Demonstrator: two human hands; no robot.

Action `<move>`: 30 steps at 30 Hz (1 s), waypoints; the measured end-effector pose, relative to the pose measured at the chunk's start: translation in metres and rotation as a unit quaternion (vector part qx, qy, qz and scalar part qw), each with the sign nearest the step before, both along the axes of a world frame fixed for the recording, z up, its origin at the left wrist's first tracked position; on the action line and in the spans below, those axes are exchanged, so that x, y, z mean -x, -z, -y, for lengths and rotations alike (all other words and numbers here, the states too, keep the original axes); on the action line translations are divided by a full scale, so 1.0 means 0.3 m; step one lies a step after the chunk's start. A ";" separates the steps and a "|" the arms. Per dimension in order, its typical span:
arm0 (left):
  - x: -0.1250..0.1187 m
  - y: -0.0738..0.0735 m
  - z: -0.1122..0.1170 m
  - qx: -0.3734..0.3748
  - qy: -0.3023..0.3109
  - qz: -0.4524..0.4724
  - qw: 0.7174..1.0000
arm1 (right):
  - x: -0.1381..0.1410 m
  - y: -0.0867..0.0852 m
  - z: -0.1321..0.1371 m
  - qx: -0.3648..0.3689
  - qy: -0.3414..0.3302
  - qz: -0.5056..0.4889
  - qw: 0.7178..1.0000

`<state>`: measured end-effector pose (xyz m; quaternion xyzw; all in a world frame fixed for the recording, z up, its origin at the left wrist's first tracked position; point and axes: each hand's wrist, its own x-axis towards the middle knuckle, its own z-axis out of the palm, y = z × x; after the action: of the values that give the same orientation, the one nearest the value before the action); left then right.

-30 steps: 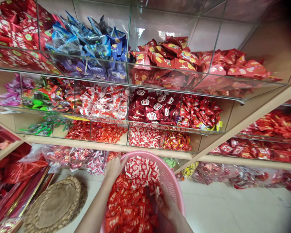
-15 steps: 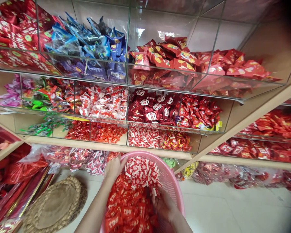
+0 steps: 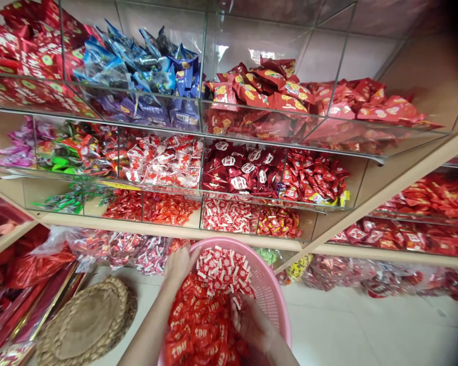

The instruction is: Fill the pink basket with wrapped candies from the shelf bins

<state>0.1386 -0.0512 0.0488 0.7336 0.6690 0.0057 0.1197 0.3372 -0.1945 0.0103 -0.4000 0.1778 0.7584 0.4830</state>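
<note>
A pink plastic basket (image 3: 280, 305) stands low in front of me, holding wrapped candies. Toward its far side lies a heap of small red-and-white candies (image 3: 223, 269); larger red packets with pale lettering (image 3: 200, 330) fill the near left. My left hand (image 3: 177, 264) is closed on the basket's far left rim, its thumb over the edge. Inside the basket on the right, my right hand (image 3: 252, 323) has its fingers curled where the two kinds meet, with red-and-white wrapped candies at the fingertips. The palm is partly hidden.
Shelves with clear dividers rise ahead, holding blue packets (image 3: 133, 66), orange-printed red packets (image 3: 267, 86) and dark red packets (image 3: 240, 165). Bagged sweets (image 3: 336, 272) line the floor below. A woven straw stool (image 3: 87, 320) is at left, beside red rolls (image 3: 26, 315). Pale floor tiles (image 3: 336, 325) show at right.
My right hand has shifted slightly left within the basket, and the candies at its fingertips have moved with it. My left hand keeps its hold on the rim.
</note>
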 end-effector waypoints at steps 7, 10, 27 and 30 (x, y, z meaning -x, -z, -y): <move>0.000 0.001 0.000 -0.009 0.002 0.000 1.000 | 0.014 0.007 0.039 -0.030 -0.023 0.128 0.991; -0.001 -0.002 0.000 0.007 -0.006 -0.002 1.000 | -0.028 0.024 0.042 -0.077 -0.016 0.282 0.956; 0.003 -0.001 0.002 0.001 -0.012 0.010 1.000 | -0.132 0.057 -0.041 -0.213 -0.202 0.811 0.506; 0.001 0.003 0.000 0.003 -0.013 0.010 1.000 | -0.138 0.018 -0.037 -0.185 -0.260 0.842 0.436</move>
<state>0.1383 -0.0511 0.0478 0.7245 0.6770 0.0125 0.1288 0.3785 -0.1833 0.0050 -0.7691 -0.5737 0.1521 0.2371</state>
